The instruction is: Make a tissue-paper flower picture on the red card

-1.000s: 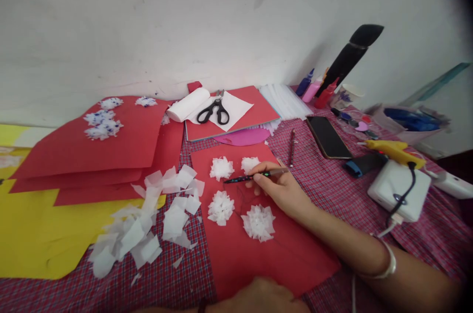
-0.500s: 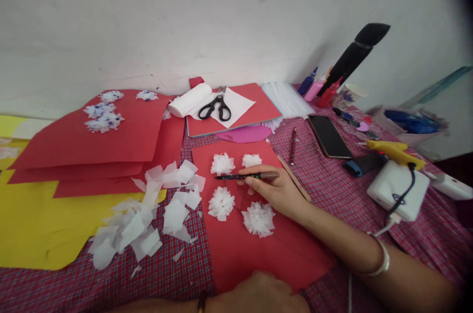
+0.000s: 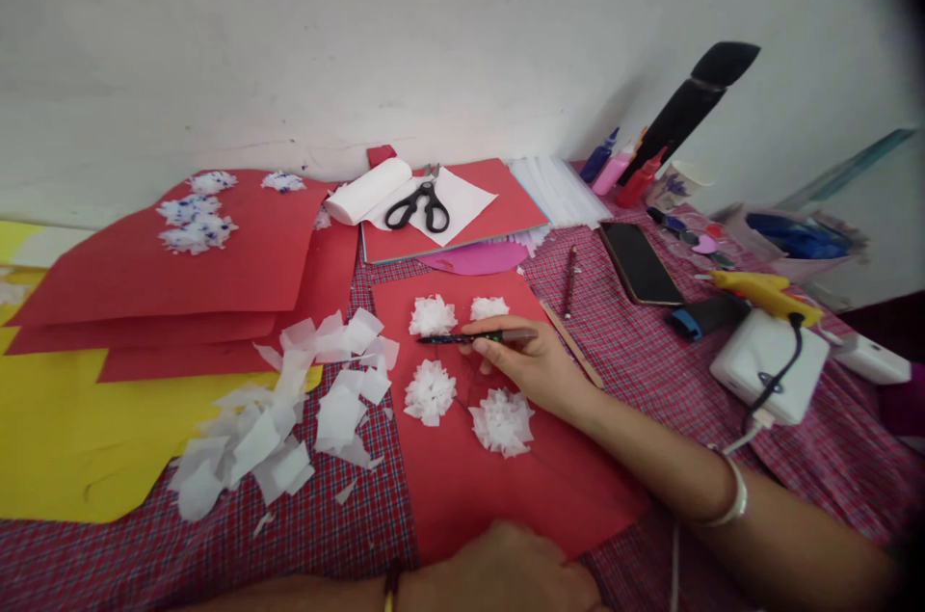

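Right at the front, the left hand [image 3: 498, 569] lies over the near edge of a flat, rectangular red paper sheet [image 3: 462, 496], fingers largely hidden, so whether they're curled or spread I cannot tell. Look ahead of it: two ruffled white tissue-paper tufts sit on the sheet, one nearly straight on [image 3: 502, 422], its partner [image 3: 430, 392] off to the left. And here's the action, just past them! The right hand [image 3: 545, 361] has fingers and thumb pinched around a slim, dark, patterned pen [image 3: 442, 338], tip aimed leftward between that left tuft and a third white tuft [image 3: 434, 314] just beyond; whether the tip meets the paper, I cannot tell. A fourth tuft [image 3: 489, 307] sits directly behind the right hand's fingers. Out to the left of both hands, a loose scatter of thin white tissue squares [image 3: 252, 443]; just right of the right hand, a flat, light-brown stick [image 3: 578, 352]. Farther on, beyond that hand, a dark reddish pencil [image 3: 570, 282] and, to its right, a black rectangular phone [image 3: 642, 263]. Deeper yet, ahead and to the left, black-handled scissors [image 3: 419, 207] rest beside a white paper roll [image 3: 370, 192].
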Tool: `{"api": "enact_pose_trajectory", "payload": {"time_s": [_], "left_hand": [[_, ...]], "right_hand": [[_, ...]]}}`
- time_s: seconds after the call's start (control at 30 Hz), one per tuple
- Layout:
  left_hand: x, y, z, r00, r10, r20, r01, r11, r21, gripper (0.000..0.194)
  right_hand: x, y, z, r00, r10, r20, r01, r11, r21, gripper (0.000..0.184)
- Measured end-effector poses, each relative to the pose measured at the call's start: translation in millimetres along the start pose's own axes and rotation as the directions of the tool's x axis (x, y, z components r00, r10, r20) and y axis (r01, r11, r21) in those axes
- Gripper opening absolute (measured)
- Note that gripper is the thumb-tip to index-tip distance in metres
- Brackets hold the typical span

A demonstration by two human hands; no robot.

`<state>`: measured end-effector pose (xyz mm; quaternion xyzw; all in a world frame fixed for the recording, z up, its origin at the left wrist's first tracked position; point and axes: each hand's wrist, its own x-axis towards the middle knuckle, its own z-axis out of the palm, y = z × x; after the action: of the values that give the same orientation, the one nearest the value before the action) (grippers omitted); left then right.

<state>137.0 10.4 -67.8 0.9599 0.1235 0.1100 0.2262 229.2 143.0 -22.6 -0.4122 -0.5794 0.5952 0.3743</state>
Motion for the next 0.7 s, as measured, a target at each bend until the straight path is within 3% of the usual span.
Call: {"api": "enact_pose_trajectory", "payload": {"time_s": [0.7], "left_hand": [[-2.1,-0.1,-1.4,1.0,0.011,-0.015,-0.01,0.998,0.062,0.022]], "right_hand": [[-6.6,-5.1,-7.1,0.994,-0.072,-0.077,0.066,0.995,-0.077,0.017]]}}
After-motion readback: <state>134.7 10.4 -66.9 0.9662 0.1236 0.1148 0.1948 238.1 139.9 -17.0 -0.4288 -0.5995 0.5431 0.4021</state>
